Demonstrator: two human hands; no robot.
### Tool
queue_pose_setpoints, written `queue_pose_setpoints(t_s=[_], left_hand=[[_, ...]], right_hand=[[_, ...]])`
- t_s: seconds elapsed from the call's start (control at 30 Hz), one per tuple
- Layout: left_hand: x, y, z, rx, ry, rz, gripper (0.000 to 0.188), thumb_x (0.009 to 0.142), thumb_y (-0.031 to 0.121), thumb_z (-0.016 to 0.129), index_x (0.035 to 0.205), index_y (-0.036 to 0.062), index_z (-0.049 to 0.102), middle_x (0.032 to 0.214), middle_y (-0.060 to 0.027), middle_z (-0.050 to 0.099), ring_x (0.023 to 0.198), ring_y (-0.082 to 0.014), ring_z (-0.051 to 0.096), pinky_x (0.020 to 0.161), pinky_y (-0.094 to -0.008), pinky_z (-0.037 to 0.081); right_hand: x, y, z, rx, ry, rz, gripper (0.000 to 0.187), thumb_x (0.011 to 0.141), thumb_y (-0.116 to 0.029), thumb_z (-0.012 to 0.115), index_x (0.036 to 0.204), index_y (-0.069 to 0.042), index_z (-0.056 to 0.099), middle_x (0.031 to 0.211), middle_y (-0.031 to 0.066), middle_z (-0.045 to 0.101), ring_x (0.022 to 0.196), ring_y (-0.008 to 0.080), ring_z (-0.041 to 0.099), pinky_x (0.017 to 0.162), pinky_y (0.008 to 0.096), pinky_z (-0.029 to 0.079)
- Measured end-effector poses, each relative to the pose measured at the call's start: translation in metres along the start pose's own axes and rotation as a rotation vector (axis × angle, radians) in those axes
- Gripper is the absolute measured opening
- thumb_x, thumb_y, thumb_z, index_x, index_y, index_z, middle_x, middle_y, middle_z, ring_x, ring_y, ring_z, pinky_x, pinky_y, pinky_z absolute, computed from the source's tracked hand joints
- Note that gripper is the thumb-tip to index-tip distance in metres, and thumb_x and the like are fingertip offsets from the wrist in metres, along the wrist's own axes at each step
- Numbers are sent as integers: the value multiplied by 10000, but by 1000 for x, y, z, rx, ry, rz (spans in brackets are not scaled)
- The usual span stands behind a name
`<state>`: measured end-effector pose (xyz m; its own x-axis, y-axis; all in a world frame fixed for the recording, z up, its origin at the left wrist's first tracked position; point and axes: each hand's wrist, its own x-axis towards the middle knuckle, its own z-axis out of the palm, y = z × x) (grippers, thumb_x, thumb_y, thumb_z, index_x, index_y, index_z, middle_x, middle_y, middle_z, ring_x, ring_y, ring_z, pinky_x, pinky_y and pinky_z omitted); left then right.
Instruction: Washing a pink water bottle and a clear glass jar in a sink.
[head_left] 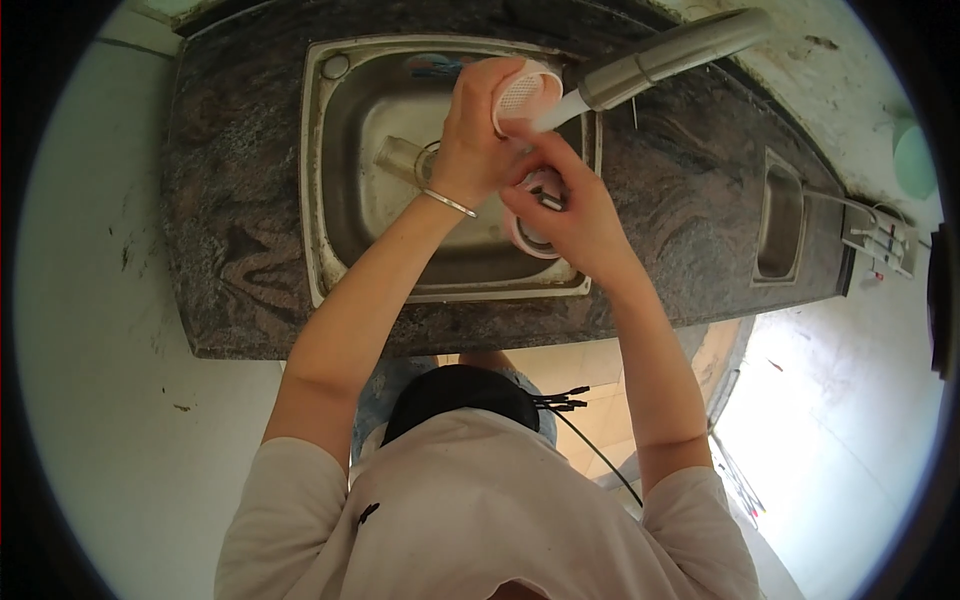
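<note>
My left hand (478,135) is closed round a small pale pink cup (519,96) with a perforated, mesh-like inside, tilted under the running water. Close below it, my right hand (580,215) is curled over a round pink-rimmed piece (533,240) with a dark inside and a shiny metal part in it; the fingers behind it are hidden. My right fingertips come near the bottom of the cup, blurred by motion. The water falls from a metal faucet (640,72) whose spout reaches in from the upper right. Both hands are above the steel sink (375,250).
A clear, pale piece (400,158) lies on the sink floor, beside my left wrist. Dark marbled countertop (240,220) surrounds the sink. To the right, a small second basin (778,225) is set in the counter, next to a white wall-side fixture (880,240). Black cables (565,402) hang at my waist.
</note>
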<state>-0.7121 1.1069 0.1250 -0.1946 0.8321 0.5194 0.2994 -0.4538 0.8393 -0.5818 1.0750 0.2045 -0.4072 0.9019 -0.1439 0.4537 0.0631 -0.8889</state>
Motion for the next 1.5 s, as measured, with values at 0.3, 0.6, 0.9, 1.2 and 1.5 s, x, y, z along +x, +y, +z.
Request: queue_pose_setpoints(t_s=[0.3,0.6,0.9,1.2,1.5], left_hand=[[-5,-15,3,10,-77,-11,729,704,-37,732,1285,79,308,1197,-117,450,1065,-237,537,896,-329,468],[-5,-24,11,-263,-7,-26,728,639,-44,757,1196,82,306,1284,-177,431,1095,-314,525,880,-353,492],[6,-10,-6,41,16,42,676,708,1,759,1259,85,377,1234,-113,492,1062,-241,546,901,-324,456],[0,-13,-6,0,-13,84,690,652,6,759,1259,75,438,1219,-114,505,1121,-282,510,938,-344,431],[15,-7,-36,105,-391,-164,675,646,84,761,1241,63,443,1196,-117,525,1108,-290,533,931,-357,443]], right_hand=[[10,-11,-7,59,-45,84,461,767,-169,686,1199,-102,542,905,88,610,828,178,616,745,304,486],[16,-15,-8,-25,-79,106,487,755,-212,680,1204,-85,542,970,118,625,873,233,637,763,344,496],[13,-13,-12,-701,45,17,358,749,-197,674,1075,-112,552,846,65,599,745,283,641,609,398,511],[21,-17,-2,66,-152,212,454,758,-232,707,1132,-53,523,890,121,617,794,223,622,711,321,486],[33,16,-36,-1131,-95,-177,572,716,-176,699,1247,-228,491,858,36,614,692,263,651,579,390,525]])
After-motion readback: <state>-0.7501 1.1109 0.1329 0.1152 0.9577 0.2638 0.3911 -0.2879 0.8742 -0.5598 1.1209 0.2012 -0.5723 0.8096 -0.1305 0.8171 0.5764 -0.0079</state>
